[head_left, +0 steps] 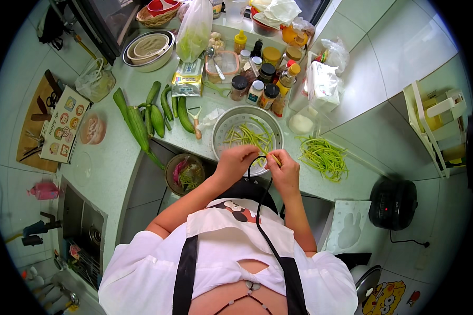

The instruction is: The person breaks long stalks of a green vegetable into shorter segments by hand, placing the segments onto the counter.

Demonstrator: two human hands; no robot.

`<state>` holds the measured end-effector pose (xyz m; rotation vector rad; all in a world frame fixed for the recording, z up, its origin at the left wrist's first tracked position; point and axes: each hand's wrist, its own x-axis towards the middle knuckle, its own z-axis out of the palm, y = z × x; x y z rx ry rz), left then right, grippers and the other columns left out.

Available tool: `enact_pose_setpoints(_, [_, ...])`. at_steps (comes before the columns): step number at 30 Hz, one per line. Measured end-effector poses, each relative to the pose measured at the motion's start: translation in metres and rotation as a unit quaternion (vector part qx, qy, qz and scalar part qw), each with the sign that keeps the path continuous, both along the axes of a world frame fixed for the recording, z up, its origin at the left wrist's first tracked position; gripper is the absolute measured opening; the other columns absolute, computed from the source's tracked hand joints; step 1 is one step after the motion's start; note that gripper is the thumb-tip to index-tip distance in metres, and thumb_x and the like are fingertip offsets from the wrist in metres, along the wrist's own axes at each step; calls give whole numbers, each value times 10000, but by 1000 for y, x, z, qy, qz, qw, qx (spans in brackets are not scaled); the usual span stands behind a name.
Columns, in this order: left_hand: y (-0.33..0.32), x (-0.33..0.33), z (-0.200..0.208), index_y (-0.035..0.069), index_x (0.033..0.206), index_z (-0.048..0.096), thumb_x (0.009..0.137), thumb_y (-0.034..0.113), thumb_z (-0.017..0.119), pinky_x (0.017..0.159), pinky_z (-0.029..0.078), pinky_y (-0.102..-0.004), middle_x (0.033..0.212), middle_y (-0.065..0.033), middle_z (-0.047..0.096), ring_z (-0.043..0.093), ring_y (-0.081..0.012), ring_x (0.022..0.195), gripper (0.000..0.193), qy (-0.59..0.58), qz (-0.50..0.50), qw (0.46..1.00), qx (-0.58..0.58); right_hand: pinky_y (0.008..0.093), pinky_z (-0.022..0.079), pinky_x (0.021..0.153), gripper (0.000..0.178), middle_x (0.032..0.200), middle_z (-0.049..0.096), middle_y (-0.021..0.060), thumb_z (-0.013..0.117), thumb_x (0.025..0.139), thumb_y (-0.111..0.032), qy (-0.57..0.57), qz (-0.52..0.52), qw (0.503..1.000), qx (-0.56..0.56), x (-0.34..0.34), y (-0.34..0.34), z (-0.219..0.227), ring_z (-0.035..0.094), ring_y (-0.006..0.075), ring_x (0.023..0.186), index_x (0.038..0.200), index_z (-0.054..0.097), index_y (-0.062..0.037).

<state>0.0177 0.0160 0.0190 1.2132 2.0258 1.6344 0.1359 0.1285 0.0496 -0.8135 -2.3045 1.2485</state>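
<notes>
Over the near edge of a round metal basin [219, 124] with a perforated bottom, both my hands are close together. My right hand [285, 172] is closed on a few thin green beans [277, 161]. Beside it, my left hand [237, 164] is pinched closed; what its fingertips hold, if anything, is too small to make out. Loose pieces of green bean [251, 137] lie in the basin. A heap of long green beans [325, 158] rests on the counter to the right of the basin. A black cord [261, 207] hangs in front of my hands.
Left of the basin lie several green gourds [137, 127] and a peeler [195, 119]. A waste bin [169, 177] with scraps stands below the counter edge. Jars and bottles [268, 72] crowd the back. A sink [92, 210] is at left, a black cooker [393, 205] at right.
</notes>
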Motion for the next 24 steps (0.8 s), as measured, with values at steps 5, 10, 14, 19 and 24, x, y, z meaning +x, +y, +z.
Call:
enact_pose_setpoints(5, [-3, 3, -10, 47, 911, 640, 814, 108, 631, 637, 495, -333, 839, -128, 645, 627, -293, 730, 116, 55, -7, 996, -71, 280, 478, 577, 145, 649, 634, 74, 570, 879, -161, 71, -80, 993, -43, -5, 15, -4, 630, 141, 622, 895, 574, -16])
enact_pose_setpoints(10, [-30, -14, -30, 64, 910, 642, 804, 113, 633, 641, 498, -342, 842, -129, 646, 629, -306, 747, 117, 107, 45, 982, -150, 186, 333, 448, 119, 750, 617, 29, 529, 919, -166, 192, -96, 943, -255, 4, 45, -23, 418, 39, 481, 978, 531, -62])
enact_pose_setpoints(14, [-70, -33, -61, 93, 878, 645, 804, 154, 620, 677, 493, -385, 868, -106, 635, 613, -318, 790, 99, 96, 121, 971, -184, 168, 225, 396, 115, 797, 570, 18, 527, 926, -174, 213, -116, 905, -350, 6, 45, -10, 317, 13, 456, 989, 509, -80])
enact_pose_setpoints(19, [-119, -53, -102, 103, 806, 656, 794, 150, 638, 649, 470, -373, 826, -71, 566, 593, -285, 736, 52, 79, 222, 933, -272, 172, 235, 398, 118, 740, 516, -2, 522, 936, -188, 273, -40, 817, -506, 9, 49, -10, 362, 39, 483, 995, 502, -88])
enact_pose_setpoints(24, [-151, -62, -129, 112, 834, 652, 801, 157, 630, 671, 478, -397, 861, -74, 571, 598, -294, 781, 60, 77, 258, 895, -356, 178, 277, 398, 122, 679, 467, -9, 508, 948, -209, 244, -50, 854, -457, 0, 41, -5, 447, 78, 520, 981, 495, -93])
